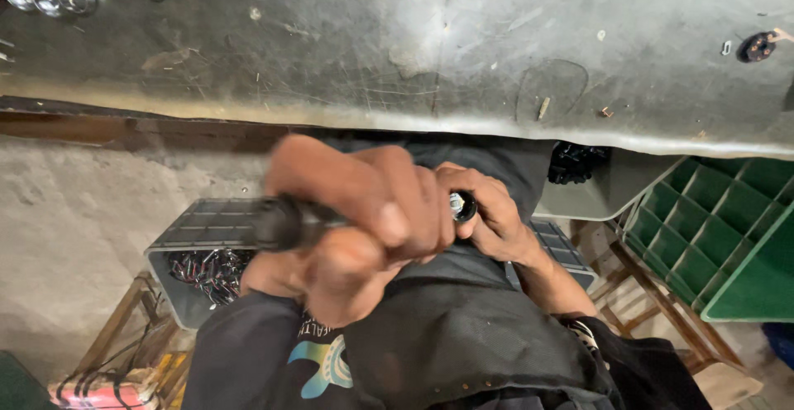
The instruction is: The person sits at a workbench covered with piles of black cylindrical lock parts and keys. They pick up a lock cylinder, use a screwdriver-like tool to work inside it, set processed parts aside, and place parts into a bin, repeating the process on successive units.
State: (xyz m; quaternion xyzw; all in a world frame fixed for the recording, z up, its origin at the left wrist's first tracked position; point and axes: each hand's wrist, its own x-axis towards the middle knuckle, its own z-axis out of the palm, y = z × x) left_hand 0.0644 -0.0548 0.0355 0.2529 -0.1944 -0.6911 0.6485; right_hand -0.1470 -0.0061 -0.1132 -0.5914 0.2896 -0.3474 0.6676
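Matt black tool handle [281, 221]; shiny metal tip [457, 205]; scratched dull metal bench [413, 46]; green plastic crate [728, 228]

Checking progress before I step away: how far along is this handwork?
Done: nothing finished shows near the hands. In hand: the left hand grips a black-handled tool against a small black and silver part pinched by the right hand. Left: a grey crate holds many small metal parts.

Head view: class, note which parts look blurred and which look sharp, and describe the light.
Head view: the left hand and the dark cylindrical tool handle are smeared by motion blur; the scratched grey metal workbench and green plastic compartment crate look sharp; light is soft and even, with no hard glare.
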